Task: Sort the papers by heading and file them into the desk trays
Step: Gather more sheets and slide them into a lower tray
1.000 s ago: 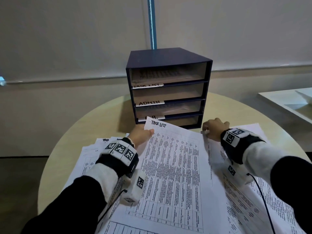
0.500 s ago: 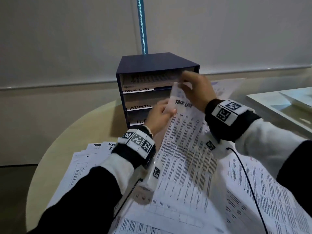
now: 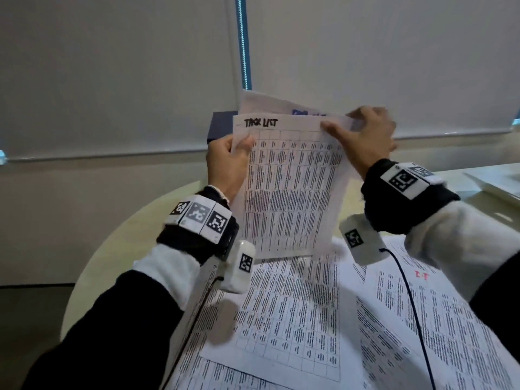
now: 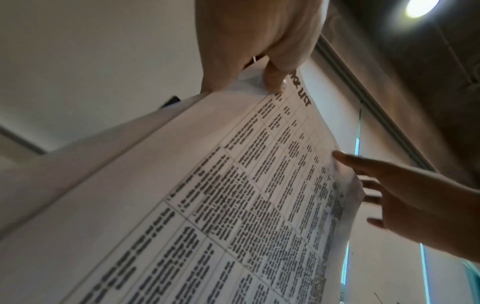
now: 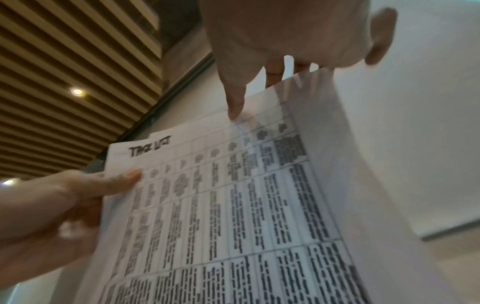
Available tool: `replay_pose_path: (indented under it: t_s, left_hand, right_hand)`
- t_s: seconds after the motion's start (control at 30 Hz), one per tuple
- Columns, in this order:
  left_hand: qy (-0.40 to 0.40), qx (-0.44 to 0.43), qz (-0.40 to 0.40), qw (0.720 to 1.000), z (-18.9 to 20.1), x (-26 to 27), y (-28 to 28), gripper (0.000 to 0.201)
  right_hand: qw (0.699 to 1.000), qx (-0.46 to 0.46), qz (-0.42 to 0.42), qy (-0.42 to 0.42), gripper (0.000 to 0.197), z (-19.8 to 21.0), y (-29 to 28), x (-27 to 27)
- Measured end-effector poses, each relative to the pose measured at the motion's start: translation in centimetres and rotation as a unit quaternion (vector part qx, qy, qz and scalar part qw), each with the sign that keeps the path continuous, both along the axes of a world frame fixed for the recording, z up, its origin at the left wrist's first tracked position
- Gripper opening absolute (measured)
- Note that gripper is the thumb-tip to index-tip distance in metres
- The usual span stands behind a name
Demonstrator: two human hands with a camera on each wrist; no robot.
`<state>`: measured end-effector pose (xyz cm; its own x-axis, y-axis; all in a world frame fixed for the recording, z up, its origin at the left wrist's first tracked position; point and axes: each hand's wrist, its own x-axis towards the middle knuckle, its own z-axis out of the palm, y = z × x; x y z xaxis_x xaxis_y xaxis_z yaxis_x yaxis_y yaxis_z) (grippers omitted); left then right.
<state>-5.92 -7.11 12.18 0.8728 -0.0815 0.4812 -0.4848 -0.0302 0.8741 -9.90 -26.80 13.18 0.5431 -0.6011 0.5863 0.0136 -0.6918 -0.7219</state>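
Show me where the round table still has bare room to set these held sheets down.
Bare beige tabletop shows along the left rim, between the table edge and the spread white printed papers, left of the left hand. The near and right side is crowded with overlapping sheets.

The upright white paper sheet (image 3: 287,190) carries a black grid of dense print under a black handwritten heading. Behind it at twelve o'clock peeks a dark navy tray cabinet (image 3: 221,126). On the round pale beige worktop (image 3: 118,249), white gridded loose sheets (image 3: 295,319) lie; one at four o'clock bears red lettering.
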Motion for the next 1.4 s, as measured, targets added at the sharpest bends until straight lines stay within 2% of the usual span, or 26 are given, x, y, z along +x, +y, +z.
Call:
replay_pose_path:
  t_s: [0.07,0.13,0.17,0.2,0.3,0.4,0.53,0.57,0.63,0.7,0.77,0.9,0.93,1.03,1.07,1.17,1.23,1.3,1.4]
  left_hand:
    - [0.009,-0.020,0.009,1.000,-0.3,-0.1,1.0,0.013]
    - [0.008,-0.041,0.017,0.999,-0.5,-0.2,1.6,0.011]
    - [0.006,-0.051,0.018,0.999,-0.5,-0.3,1.8,0.013]
    - [0.010,-0.066,0.017,0.998,-0.6,-0.3,1.8,0.017]
    - [0.050,-0.093,0.007,0.994,-1.3,-0.4,2.2,0.031]
    - [0.097,-0.060,-0.034,0.993,-2.7,-1.1,3.0,0.033]
    - [0.127,0.026,-0.052,0.990,-5.7,-1.7,3.9,0.069]
    - [0.137,0.020,-0.057,0.989,-6.1,-1.6,4.0,0.068]
    - [0.144,-0.004,-0.041,0.989,-5.9,-1.6,4.0,0.046]
    - [0.118,-0.014,-0.021,0.993,-5.0,-1.3,3.8,0.028]
    - [0.074,-0.017,-0.013,0.997,-3.8,-1.1,3.5,0.020]
    - [0.053,-0.025,-0.007,0.998,-3.2,-0.7,3.2,0.012]
    - [0.069,-0.021,-0.012,0.997,-3.7,-0.5,3.2,0.009]
    - [0.142,0.028,-0.029,0.989,-6.2,-0.4,3.0,0.054]
    - [0.160,0.044,-0.037,0.985,-6.9,-0.5,2.8,0.056]
    - [0.184,0.074,-0.042,0.979,-8.2,-0.2,2.5,0.049]
    - [0.211,0.054,-0.040,0.975,-8.1,0.1,2.3,0.039]
    - [0.239,0.024,-0.046,0.970,-8.0,0.8,2.2,0.034]
    - [0.258,0.022,-0.033,0.965,-7.0,1.6,2.3,0.030]
  right_hand:
    - [0.987,0.131,0.072,-0.067,0.053,-0.3,0.0,-0.3]
    - [0.935,0.267,0.192,-0.129,0.041,-0.7,0.1,-0.5]
    - [0.914,0.298,0.228,-0.152,0.034,-1.0,0.1,-0.4]
    - [0.909,0.305,0.236,-0.159,0.032,-1.3,0.1,-0.6]
    - [0.921,0.269,0.234,-0.157,0.023,-2.1,0.9,-1.0]
    - [0.917,0.287,0.239,-0.140,0.016,-3.9,1.7,-1.7]
    - [0.928,0.274,0.241,-0.076,0.031,-6.8,2.5,-2.3]
    - [0.933,0.262,0.232,-0.078,0.031,-7.0,2.6,-2.3]
    - [0.944,0.234,0.208,-0.100,0.026,-6.5,2.9,-2.2]
    - [0.950,0.206,0.199,-0.127,0.019,-5.2,3.2,-2.1]
    - [0.947,0.192,0.202,-0.159,0.011,-3.8,3.4,-2.0]
    - [0.938,0.193,0.212,-0.196,0.019,-3.5,3.6,-2.2]
    - [0.936,0.205,0.221,-0.184,0.017,-4.0,3.7,-2.3]
    - [0.943,0.228,0.210,-0.123,0.025,-6.6,3.5,-2.2]
    - [0.949,0.223,0.196,-0.103,0.027,-7.2,3.3,-2.1]
    - [0.962,0.213,0.158,-0.064,0.029,-7.2,2.6,-1.3]
    - [0.964,0.221,0.145,-0.024,0.030,-6.6,2.0,-0.7]
    - [0.959,0.244,0.141,0.017,0.030,-6.1,1.6,-0.4]
    - [0.942,0.282,0.167,0.077,0.014,-6.1,1.4,-0.7]
